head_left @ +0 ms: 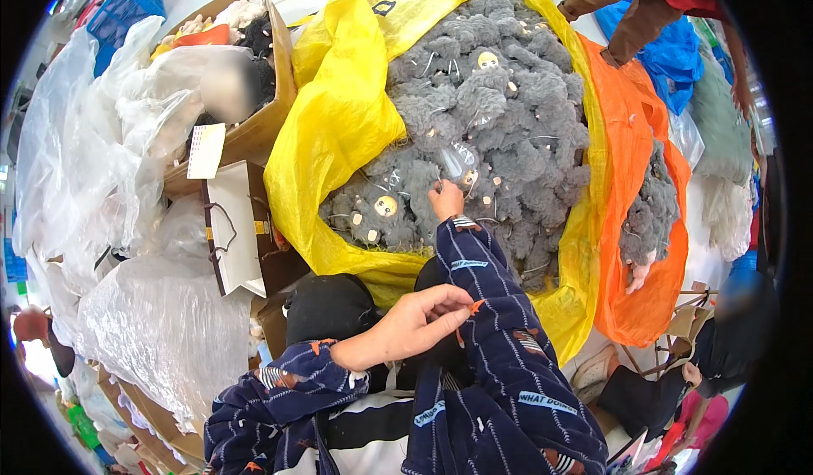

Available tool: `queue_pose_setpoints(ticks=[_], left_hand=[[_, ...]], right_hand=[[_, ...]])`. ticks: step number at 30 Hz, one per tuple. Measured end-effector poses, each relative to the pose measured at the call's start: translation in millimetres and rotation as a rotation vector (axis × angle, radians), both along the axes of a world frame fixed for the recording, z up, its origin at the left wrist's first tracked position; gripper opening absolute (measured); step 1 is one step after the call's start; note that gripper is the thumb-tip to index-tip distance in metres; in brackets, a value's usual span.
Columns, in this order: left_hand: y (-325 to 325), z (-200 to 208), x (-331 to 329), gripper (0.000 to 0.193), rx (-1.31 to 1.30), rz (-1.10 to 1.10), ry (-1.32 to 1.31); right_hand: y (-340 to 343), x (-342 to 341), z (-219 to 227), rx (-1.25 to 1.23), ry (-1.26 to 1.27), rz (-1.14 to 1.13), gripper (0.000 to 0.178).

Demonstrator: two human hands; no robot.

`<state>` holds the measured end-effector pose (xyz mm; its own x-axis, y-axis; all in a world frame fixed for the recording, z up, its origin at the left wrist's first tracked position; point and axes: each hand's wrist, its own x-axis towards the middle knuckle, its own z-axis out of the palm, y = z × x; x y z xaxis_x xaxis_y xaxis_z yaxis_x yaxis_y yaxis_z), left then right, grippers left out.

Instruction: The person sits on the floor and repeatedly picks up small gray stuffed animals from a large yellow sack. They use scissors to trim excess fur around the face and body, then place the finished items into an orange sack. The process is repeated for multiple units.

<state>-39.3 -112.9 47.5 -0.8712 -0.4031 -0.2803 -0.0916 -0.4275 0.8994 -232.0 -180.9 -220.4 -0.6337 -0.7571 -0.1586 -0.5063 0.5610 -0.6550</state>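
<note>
Grey furry plush dolls (pixel 525 111) with small doll faces fill a large yellow woven sack (pixel 334 153) in front of me. My right hand (pixel 446 200) reaches into the pile, its fingers closed at one doll (pixel 471 179) whose face lies beside shiny clear plastic (pixel 457 162). Exactly what the fingertips grip is partly hidden. Another doll (pixel 385 206) lies face up to the left of that hand. Closer to my body, my left hand (pixel 417 323) hovers by my right sleeve. Its thumb and fingers come together in a pinch; anything between them is too small to see.
An orange sack (pixel 605 297) with more grey plush stands at the right. Left are a cardboard box (pixel 275 94) of plush, clear plastic bags (pixel 152 331) and an open paper bag (pixel 254 259). People stand at far right; a blue crate (pixel 127 9) is far left.
</note>
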Motion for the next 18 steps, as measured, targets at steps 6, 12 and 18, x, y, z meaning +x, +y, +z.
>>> queue_pose_setpoints(ticks=[6, 12, 18], left_hand=[[-9, 1, -2, 0.027, 0.215, 0.024, -0.009], [-7, -13, 1, 0.045, 0.586, 0.583, -0.035], [19, -2, 17, 0.060, 0.968, 0.328, 0.237]], right_hand=[[26, -6, 23, -0.241, -0.200, -0.166, 0.020], [81, -4, 142, -0.423, -0.456, -0.072, 0.015], [190, 23, 290, -0.599, -0.314, 0.394, 0.007]])
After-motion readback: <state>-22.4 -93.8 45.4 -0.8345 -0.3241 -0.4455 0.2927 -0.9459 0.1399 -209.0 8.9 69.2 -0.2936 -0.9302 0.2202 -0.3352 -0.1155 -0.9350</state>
